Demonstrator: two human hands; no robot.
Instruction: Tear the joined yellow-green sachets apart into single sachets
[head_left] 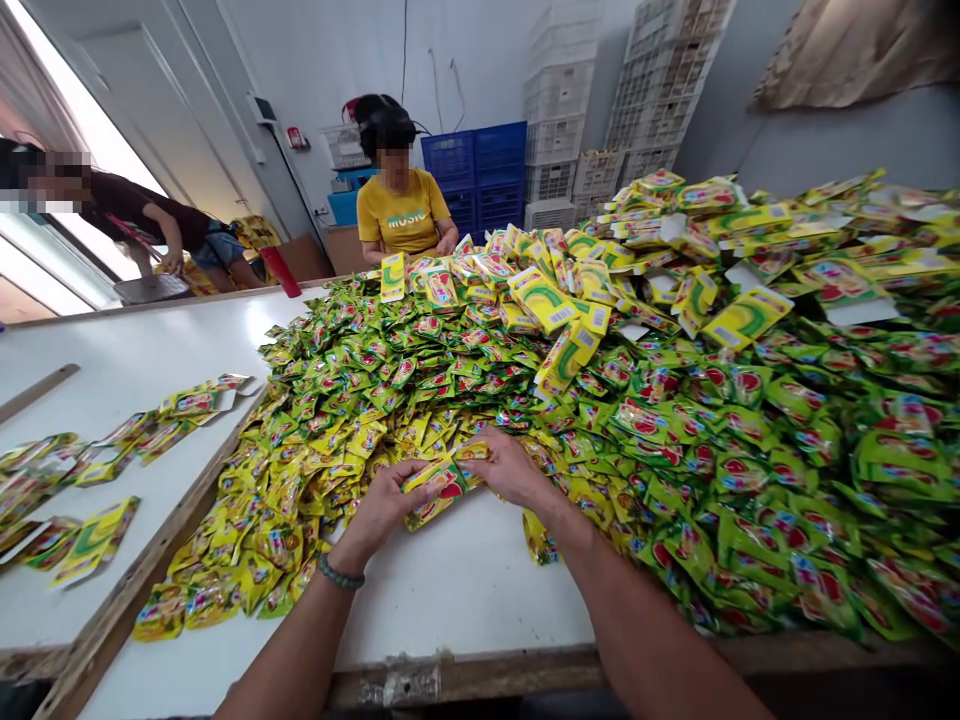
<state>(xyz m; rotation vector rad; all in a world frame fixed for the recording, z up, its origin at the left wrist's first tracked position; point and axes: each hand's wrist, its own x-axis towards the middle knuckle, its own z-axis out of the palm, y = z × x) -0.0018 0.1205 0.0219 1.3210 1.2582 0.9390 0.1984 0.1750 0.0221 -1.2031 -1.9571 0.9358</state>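
Note:
In the middle of the view, my left hand (386,505) is closed around a small yellow and green cardboard box (435,493) with red fruit printed on it. My right hand (506,468) pinches a small yellow sachet (474,453) at the box's right end. Whether the sachet is partly inside the box cannot be made out. Just beyond my hands lie heaped yellow sachets (285,480). Green sachets (750,480) with red fruit prints form a large pile behind them and to the right.
Flattish yellow boxes (551,300) lie on top of the pile. A wooden divider (161,550) crosses the white table (465,590); more boxes (97,540) lie left of it. A person in a yellow shirt (405,215) sits opposite, another person (172,225) bends at left. Crates (555,120) stand behind.

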